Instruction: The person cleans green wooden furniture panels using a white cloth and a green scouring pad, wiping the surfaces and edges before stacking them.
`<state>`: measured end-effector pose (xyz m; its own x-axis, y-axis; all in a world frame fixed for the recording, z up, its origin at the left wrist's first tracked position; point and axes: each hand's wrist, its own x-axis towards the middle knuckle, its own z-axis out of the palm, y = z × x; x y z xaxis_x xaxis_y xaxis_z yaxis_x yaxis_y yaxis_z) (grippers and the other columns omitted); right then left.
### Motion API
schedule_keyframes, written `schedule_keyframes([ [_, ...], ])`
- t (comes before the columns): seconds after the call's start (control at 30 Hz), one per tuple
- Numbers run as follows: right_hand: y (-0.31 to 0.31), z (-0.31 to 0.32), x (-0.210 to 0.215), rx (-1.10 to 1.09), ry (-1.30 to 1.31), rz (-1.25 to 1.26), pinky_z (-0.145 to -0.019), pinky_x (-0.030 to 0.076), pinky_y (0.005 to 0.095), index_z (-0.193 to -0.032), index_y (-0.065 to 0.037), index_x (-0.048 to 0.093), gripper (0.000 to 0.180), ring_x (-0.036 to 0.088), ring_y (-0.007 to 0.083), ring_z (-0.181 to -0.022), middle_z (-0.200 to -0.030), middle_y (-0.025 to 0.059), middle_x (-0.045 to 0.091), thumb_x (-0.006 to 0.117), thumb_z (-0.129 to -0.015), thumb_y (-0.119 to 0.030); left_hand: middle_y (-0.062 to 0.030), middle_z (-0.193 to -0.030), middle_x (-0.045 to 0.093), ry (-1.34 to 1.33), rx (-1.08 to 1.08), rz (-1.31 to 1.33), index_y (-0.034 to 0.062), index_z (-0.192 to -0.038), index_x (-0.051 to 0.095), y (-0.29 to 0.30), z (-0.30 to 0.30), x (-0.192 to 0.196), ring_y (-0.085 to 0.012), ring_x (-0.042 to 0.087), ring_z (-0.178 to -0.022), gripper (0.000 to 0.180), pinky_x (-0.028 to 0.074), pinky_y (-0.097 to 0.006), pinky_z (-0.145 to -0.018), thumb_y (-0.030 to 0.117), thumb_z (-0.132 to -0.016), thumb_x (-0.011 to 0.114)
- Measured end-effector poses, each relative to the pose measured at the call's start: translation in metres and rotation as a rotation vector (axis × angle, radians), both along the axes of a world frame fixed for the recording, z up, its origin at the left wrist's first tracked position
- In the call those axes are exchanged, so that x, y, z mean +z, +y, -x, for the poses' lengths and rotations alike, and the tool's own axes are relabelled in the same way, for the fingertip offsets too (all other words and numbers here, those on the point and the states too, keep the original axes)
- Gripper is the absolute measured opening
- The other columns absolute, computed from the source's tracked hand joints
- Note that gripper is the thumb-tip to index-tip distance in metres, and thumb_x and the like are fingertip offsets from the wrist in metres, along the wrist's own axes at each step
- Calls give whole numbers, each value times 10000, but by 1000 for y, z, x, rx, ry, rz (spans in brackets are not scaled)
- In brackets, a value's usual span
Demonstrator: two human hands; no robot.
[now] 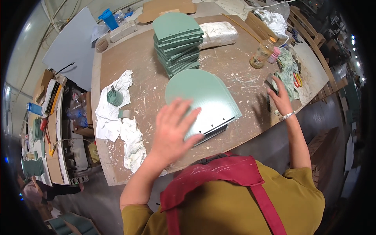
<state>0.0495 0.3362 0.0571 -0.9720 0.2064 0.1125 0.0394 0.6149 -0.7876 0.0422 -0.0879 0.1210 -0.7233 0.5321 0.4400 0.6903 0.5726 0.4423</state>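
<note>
Our left hand [172, 131] lies flat with the fingers spread wide, gripping nothing; the fingertips [192, 113] press on the top green panel [201, 96] of a small pile near the front edge of the bench [129, 62]. That panel has one arched end and one straight end with a row of small holes; its long axis runs from the straight end, which sits just under our fingers, diagonally back and away from us to the arch. So the panel lies ahead of the fingers, and the left hand is clearly the nearer one. Our right hand [280, 98] is well apart, out near the right edge of the bench, fingers loosely open and reaching into a heap of green-stained rags [288, 68]; whether it has hold of anything there we cannot tell. Behind the small pile, toward the back edge, stands a taller stack of the same green panels [178, 43], fanned a little, with a wrapped white bundle [217, 33] touching its right side. By the right back corner stands a clear bottle [261, 53] holding a yellowish liquid, and a small pink bottle [273, 55] just beside it. Toward the left edge white cloths [113, 113] are spread out, and a small green round piece [114, 97] sits on them.
</note>
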Motion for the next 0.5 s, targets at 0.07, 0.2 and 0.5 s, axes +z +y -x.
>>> schedule_keyframes([
  [0.07, 49, -9, -23, -343, 186, -633, -1077, 323, 412, -1374, -10, 411, 660, 435, 365, -1279, -1369, 223, 471, 667, -854, -325, -107, -1375, 487, 2, -126, 161, 116, -1292, 544, 11, -3, 1, -315, 429, -1284, 517, 285, -483, -1067, 335, -835, 646],
  [0.2, 127, -19, -112, -550, 11, -555, -1061, 343, 416, -1432, -1, 304, 838, 439, 389, -1268, -1344, 285, 467, 720, -784, -329, -30, -1375, 511, -32, -78, 212, 167, -1233, 605, 14, -8, -11, -275, 439, -1288, 479, 259, -474, -1080, 276, -777, 707],
  [0.5, 179, -35, -46, -480, 363, -250, -1000, 382, 320, -1180, 46, 587, 377, 538, 246, -1127, -1206, 141, 584, 621, -818, -54, -125, -1350, 524, -36, 0, -41, 82, -1171, 623, 10, -7, -18, -356, 427, -1294, 558, 239, -526, -1082, 530, -844, 558],
])
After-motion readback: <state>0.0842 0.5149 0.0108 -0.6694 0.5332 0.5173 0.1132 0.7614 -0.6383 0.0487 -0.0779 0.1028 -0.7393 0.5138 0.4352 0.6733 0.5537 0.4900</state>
